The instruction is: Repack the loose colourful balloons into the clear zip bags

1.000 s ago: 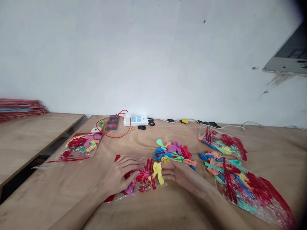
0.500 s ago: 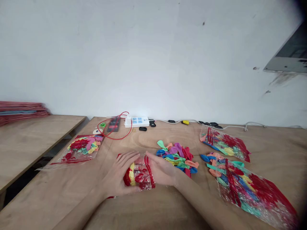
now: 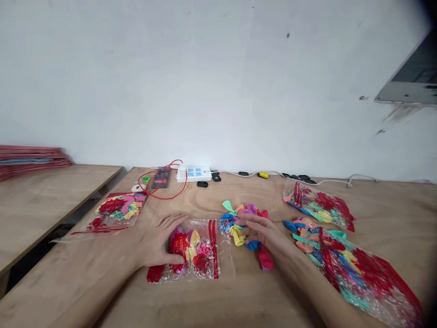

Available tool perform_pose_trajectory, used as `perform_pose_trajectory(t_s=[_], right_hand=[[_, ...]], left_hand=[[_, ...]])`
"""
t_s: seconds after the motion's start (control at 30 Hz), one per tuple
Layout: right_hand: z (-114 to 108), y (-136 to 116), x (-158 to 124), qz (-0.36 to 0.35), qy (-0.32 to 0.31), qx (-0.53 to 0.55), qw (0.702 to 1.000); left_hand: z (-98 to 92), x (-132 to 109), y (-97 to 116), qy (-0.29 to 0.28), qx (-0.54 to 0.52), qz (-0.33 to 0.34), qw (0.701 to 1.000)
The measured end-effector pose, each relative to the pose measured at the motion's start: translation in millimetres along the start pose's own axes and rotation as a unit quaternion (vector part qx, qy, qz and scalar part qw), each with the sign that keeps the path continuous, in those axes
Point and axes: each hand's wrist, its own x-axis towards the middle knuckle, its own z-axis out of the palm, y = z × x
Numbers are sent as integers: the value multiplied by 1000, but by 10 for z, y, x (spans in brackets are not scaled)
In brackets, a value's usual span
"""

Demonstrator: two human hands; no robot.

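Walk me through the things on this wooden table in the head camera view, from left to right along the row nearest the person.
Clear bag of balloons → left hand on a red-printed clear bag → right hand among loose balloons → large clear bag of balloons

A white wall [image 3: 218,82] fills the upper view, with a dark speck at 1 o'clock and a grey metal panel [image 3: 413,84] jutting in at 2 o'clock. Along the far edge of the plywood workbench [image 3: 239,300], at 12 o'clock, sits a white power strip [image 3: 194,173], with a red cable [image 3: 167,198] looping left around a pixelated object [image 3: 161,177]. A white cord [image 3: 273,172] runs right past a yellow plug [image 3: 262,175]. At 9 o'clock, a separate wooden table [image 3: 58,205] holds a stack of flat red sheets [image 3: 30,162].
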Motion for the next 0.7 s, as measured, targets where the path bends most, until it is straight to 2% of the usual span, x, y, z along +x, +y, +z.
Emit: perform_pose_trajectory(t_s=[0.1, 0.2, 0.3, 0.4, 0.5, 0.7], right_hand=[[-174, 106, -12, -96, 80, -130, 984], [-221, 172, -44, -191, 99, -308, 927], [-193, 207, -82, -258, 52, -478, 838], [-167, 248, -105, -265, 1, -558, 787], [-162, 287, -105, -265, 1, -583, 768], [-143, 306, -75, -287, 52, -584, 758]], left_hand=[[-3, -36, -23, 15, -2, 5, 1000], [-8, -60, -18, 6, -4, 1, 1000], [-46, -63, 13, -19, 1, -10, 1000], [-109, -51, 51, -38, 21, -22, 999], [-148, -36, 73, -35, 37, -16, 999], [-123, -33, 78, -6, 17, -1, 1000]])
